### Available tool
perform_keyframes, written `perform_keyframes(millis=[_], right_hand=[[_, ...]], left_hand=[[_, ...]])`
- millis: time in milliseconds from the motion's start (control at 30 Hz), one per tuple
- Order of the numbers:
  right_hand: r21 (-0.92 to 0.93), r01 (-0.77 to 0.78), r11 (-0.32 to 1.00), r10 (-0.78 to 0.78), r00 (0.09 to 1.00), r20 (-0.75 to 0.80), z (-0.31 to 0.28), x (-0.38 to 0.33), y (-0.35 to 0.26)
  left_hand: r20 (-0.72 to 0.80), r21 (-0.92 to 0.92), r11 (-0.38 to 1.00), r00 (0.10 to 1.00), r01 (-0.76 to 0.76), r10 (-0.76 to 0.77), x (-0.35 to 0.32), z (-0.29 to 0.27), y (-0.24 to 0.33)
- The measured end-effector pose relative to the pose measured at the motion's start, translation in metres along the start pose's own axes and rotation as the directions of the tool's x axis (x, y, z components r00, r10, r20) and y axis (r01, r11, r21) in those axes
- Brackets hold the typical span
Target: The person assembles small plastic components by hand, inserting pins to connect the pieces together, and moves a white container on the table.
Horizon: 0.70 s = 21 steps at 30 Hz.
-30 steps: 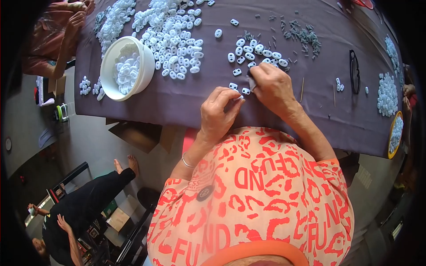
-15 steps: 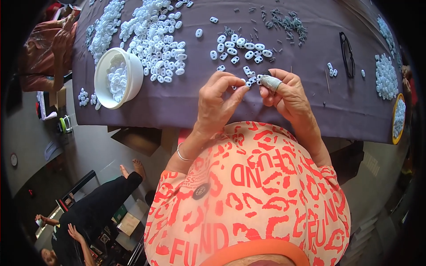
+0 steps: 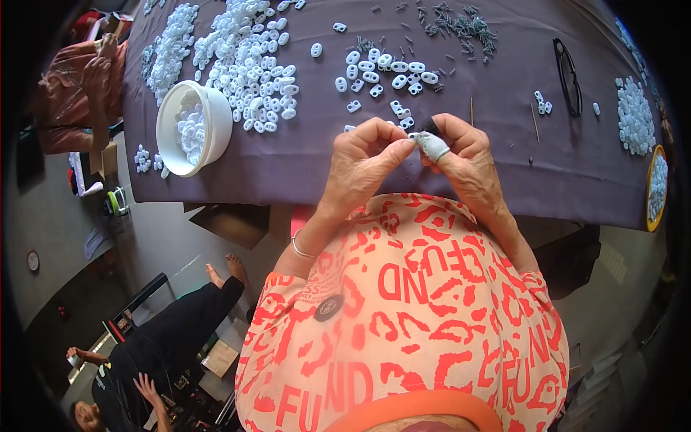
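Observation:
Above the near side of the cloth, my left hand [image 3: 366, 162] and my right hand [image 3: 466, 155] meet at their fingertips. My left thumb and forefinger pinch a small white oval two-holed plastic piece [image 3: 412, 135], mostly covered by the fingers. My right hand is closed against the same spot. A grey-white wrap covers its thumb, and a black cover sits on a finger. Whether a second small part is between the fingertips cannot be made out. Just beyond lie a few loose white pieces [image 3: 402, 113] and a looser cluster of them [image 3: 385, 61].
A purple-grey cloth [image 3: 288, 169] covers the table. Left are a white tub [image 3: 224, 129] and a large white pile [image 3: 248, 72]; small grey pins [image 3: 471, 32] lie at the back. Glasses [image 3: 566, 75], thin sticks [image 3: 535, 121] and a yellow-rimmed bowl [image 3: 653, 225] are right. Other people are at left.
My hands have closed together and the white piece is now mostly hidden between the fingertips. My left hand has moved slightly right. The whole view has shifted a little.

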State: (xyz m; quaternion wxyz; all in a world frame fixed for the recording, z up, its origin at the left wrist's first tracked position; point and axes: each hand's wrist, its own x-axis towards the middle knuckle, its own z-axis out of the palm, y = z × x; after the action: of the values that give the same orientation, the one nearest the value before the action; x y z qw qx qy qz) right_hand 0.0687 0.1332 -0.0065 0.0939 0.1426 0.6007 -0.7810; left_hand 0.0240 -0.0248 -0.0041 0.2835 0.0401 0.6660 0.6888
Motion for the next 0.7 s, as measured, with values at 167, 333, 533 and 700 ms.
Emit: perform_keyframes(millis=[167,333,533,700], right_hand=[[0.018,0.021,1.000,-0.021,0.999,0.025,-0.003,0.001,0.004],[-0.033,0.029,0.999,-0.027,0.999,0.033,-0.004,0.001,0.002],[0.071,0.005,0.997,-0.010,0.998,0.067,-0.001,-0.002,0.005],[0.102,-0.005,0.995,-0.003,0.997,0.083,-0.002,-0.001,0.005]], left_hand=[[0.028,-0.068,0.997,0.999,0.046,-0.044,0.001,0.000,-0.004],[0.030,-0.136,0.991,1.000,0.003,0.001,0.001,0.002,-0.006],[0.024,-0.148,0.988,0.999,0.048,-0.045,-0.001,-0.001,-0.009],[0.076,-0.260,0.962,0.995,0.088,-0.070,0.003,-0.004,-0.012]])
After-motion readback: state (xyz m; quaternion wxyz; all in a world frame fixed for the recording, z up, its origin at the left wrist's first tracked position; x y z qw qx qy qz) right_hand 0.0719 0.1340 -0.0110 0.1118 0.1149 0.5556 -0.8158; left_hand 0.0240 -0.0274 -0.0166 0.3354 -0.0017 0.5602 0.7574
